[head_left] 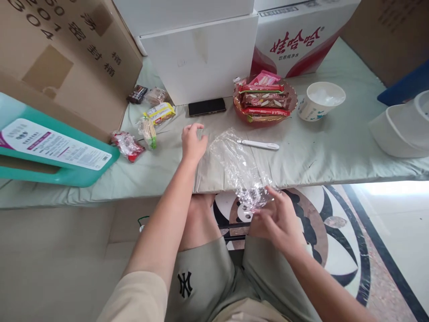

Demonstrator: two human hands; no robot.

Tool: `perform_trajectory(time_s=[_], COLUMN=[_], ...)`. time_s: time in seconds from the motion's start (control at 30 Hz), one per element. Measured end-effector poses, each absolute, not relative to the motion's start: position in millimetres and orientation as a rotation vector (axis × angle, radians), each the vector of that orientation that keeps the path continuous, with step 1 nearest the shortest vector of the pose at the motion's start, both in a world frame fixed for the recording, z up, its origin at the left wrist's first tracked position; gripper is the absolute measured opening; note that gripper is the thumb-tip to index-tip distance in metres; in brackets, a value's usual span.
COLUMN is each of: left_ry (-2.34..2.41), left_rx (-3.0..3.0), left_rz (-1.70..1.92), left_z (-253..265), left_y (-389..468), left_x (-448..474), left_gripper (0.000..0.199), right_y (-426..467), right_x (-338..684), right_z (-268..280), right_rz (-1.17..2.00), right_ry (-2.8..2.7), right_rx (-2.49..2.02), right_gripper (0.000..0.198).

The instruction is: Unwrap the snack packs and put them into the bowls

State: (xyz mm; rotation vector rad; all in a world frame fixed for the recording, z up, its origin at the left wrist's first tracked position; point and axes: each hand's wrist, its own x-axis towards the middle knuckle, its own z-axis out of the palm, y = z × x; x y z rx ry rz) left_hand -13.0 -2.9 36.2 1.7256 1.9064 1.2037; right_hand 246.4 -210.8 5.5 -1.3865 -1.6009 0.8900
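A crumpled clear plastic bag [234,163] stretches from the cloth-covered table over its front edge. My right hand [284,223] grips the bag's near, bunched end between thumb and fingers, just off the edge. Left of the bag's far end, my left hand [194,142] hovers at the table with nothing in it, thumb and bent index finger apart; its other fingers are partly hidden. A white-handled craft knife [259,145] lies beside the bag on the right. Behind my left hand a black phone [207,107] lies flat.
An amber bowl [236,105] holds several wrapped snack bars. To its right stands a paper cup [311,107] with clear plastic inside. Small snack packs, including a yellow one [161,113], lie at left by a green jug [90,172]. Boxes [201,58] line the back; white tubs [395,132] stand right.
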Motion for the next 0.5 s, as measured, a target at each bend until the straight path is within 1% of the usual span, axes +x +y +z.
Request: perform_trajectory(time_s=[0.07,0.1,0.17,0.23,0.3,0.37,0.43,0.5], left_ry=[1.861,1.770,1.570,1.399,1.305,1.275,1.275,1.292], left_rx=[1.805,1.893,2.048,2.177,2.288,2.359,2.381,2.387], left_rz=[1.253,1.221,1.072,0.862,0.640,0.393,0.173,0.058], left_z=[43,45,45,42,38,35,33,31], left_y=[-31,-50,-90,-123,-143,-150,-150,-148], left_x=[-7,-3,5,10,13,13,13,12], left_gripper=[0.025,0.023,0.022,0.029,0.039,0.057,0.075,0.081], right_y=[-228,-230,-221,-203,-180,-159,-145,-138], right_x=[248,253,269,289,304,311,310,305], right_z=[-3,-7,-16,-23,-26,-25,-21,-19], right_rz=[0.848,0.798,0.598,0.324,0.088,-0.063,-0.144,-0.175], right_ry=[-1.590,-1.579,-1.621,-1.736,-1.943,-2.163,-2.307,-2.368], right_rx=[-1.384,-1.401,-1.444,-1.480,-1.489,-1.466,-1.423,-1.351], right_gripper=[0.057,0.055,0.051,0.045,0.042,0.041,0.041,0.038])
